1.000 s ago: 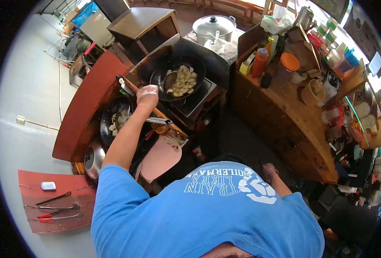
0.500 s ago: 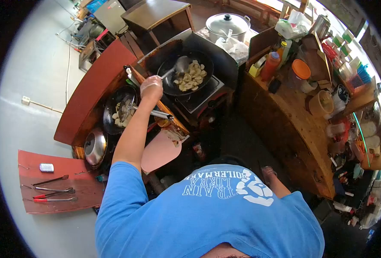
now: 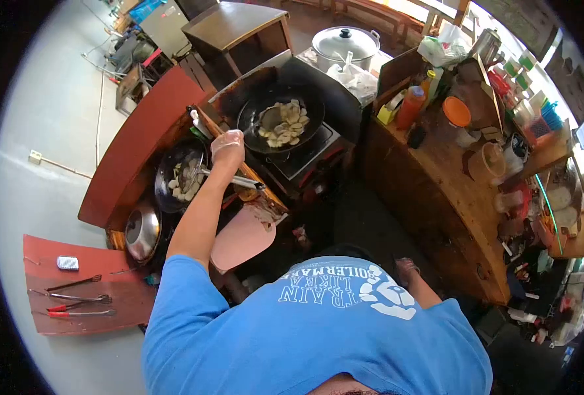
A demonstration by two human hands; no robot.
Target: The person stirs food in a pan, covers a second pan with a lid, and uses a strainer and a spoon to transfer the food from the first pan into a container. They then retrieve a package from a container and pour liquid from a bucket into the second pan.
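My left hand (image 3: 227, 147), in a thin clear glove, is closed around the handle of a metal ladle. The round ladle head (image 3: 270, 118) rests in a black wok (image 3: 249, 108), against a heap of pale, flat food pieces (image 3: 289, 125) whose kind I cannot make out. This wok sits on a stove (image 3: 312, 156). Below my left forearm is a second dark wok (image 3: 165, 172), holding similar pale pieces and another metal utensil (image 3: 190, 172). My right hand (image 3: 407, 268) hangs low beside my body, near the wooden counter; its fingers are too small and dark to read.
A lidded pot (image 3: 346, 45) stands behind the stove. The wooden counter (image 3: 430, 191) on the right carries bottles, an orange-lidded tub (image 3: 456, 112) and other containers. A pink board (image 3: 242, 240) lies below my left forearm. Tongs (image 3: 78, 313) lie on a red panel (image 3: 42, 263).
My left hand has drawn slightly back and turned. The ladle head has come from the wok's far side down to the left edge of the food, and the pieces have shifted. The view has moved slightly.
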